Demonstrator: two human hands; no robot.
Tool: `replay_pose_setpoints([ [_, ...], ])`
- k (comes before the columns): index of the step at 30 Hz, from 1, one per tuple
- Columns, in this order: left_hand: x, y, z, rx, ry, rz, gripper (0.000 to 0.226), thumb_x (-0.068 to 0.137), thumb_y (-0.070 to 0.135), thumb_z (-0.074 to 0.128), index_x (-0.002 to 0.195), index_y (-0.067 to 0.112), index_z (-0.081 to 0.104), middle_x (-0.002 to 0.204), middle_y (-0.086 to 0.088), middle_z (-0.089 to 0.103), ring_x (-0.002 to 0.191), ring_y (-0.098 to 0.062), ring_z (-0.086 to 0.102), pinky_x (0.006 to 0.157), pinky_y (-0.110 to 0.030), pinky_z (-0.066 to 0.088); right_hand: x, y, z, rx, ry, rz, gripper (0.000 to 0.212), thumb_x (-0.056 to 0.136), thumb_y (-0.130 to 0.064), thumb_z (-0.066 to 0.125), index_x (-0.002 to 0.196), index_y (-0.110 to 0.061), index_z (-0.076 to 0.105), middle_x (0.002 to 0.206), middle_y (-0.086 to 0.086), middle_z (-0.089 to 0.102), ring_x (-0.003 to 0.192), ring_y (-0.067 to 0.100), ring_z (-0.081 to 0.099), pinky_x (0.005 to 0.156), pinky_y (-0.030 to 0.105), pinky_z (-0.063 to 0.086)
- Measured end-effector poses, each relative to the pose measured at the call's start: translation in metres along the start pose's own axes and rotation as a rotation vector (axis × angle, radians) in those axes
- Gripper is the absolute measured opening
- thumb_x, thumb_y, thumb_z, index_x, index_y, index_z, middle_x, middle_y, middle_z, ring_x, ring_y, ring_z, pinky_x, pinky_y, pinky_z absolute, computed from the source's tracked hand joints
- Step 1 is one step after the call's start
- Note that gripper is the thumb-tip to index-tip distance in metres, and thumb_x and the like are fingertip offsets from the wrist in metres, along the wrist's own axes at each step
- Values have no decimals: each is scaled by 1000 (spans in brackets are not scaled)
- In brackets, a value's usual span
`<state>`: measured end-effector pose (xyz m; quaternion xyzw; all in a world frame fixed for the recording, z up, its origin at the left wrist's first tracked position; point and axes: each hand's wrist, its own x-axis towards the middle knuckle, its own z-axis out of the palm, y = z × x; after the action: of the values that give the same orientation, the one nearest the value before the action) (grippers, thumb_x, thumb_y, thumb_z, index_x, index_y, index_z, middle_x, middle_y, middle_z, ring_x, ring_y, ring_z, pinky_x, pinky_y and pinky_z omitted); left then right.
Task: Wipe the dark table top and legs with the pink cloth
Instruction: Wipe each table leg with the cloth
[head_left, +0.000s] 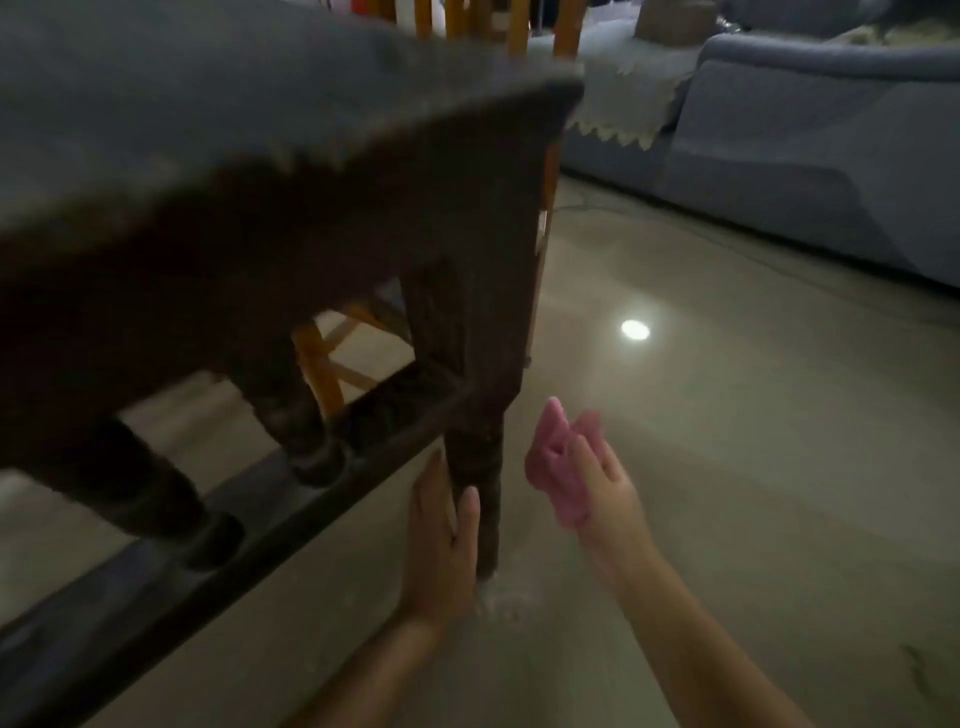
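Note:
The dark wooden table (218, 93) fills the upper left, seen from low down, its top blurred. Its near corner leg (480, 457) comes down to the floor in the middle of the view. My left hand (441, 540) lies flat against the lower left side of that leg, fingers straight. My right hand (602, 493) is just right of the leg and apart from it, with the crumpled pink cloth (556, 462) held in its fingers. A dark lower rail (218, 525) with turned spindles runs from the leg toward the lower left.
A grey sofa (810, 156) with a pale scalloped cover (618, 98) stands at the upper right. Orange wooden chair legs (317, 369) show behind the table. A glossy floor (727, 415) with a bright light reflection spreads to the right.

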<state>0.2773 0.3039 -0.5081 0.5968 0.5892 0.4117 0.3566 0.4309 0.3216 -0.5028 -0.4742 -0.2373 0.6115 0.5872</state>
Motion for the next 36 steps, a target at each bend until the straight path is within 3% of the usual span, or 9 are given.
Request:
replay_pose_setpoints([
  [5,48,-29,22,-243,56,191,61,80,54,52,131,24,41,118,7,60,109,-7,58,95,-31,48,37,63,17,-294,-183,-192,37,75,-45,51,104,-23,57,81,-12,61,72,5,59,56,8,46],
  [8,65,-31,28,-210,135,326,64,72,50,55,123,15,45,95,13,61,91,1,61,79,-12,49,52,95,18,-266,-254,-320,31,83,-48,39,108,-37,54,96,-23,63,93,-1,61,76,7,47],
  [11,70,-31,28,-217,126,338,74,68,57,53,128,17,41,104,17,58,95,10,57,84,-9,46,64,126,4,-242,-216,-366,46,91,-53,37,126,-31,56,112,-11,65,109,9,60,95,23,47],
  [15,69,-29,26,-229,92,270,79,64,56,53,132,19,37,108,15,57,92,13,54,79,-2,43,64,168,-22,-270,-11,-239,34,100,-24,36,119,-14,62,71,-19,69,67,-8,61,65,7,47],
  [18,70,-28,28,-231,123,285,75,64,51,53,129,17,40,98,27,50,83,27,48,69,6,36,66,183,-37,-290,-55,-167,37,100,-18,39,124,6,55,96,4,70,57,-4,61,63,13,52],
  [23,72,-33,28,-238,109,330,68,70,48,55,130,21,37,101,29,52,92,20,52,78,-2,42,84,131,0,-217,-119,-340,47,82,-53,42,103,-17,62,74,-13,63,75,6,59,71,20,48],
  [27,70,-30,27,-221,101,324,75,67,53,52,132,19,36,103,27,51,91,22,51,80,-2,42,86,149,-4,-162,-73,-370,52,89,-57,42,126,-24,58,117,-5,67,115,10,59,97,27,48],
  [31,73,-31,25,-220,72,327,80,68,51,54,137,14,34,116,8,57,96,9,55,82,-2,42,98,206,-44,-248,18,-157,36,101,-25,36,134,-19,51,111,-7,65,86,-1,57,60,6,47],
  [36,73,-30,24,-189,76,327,79,70,50,51,138,16,31,114,12,51,88,14,48,73,6,36,109,226,-53,-266,47,-16,41,101,-28,37,139,-14,45,115,4,58,96,11,56,64,11,49],
])
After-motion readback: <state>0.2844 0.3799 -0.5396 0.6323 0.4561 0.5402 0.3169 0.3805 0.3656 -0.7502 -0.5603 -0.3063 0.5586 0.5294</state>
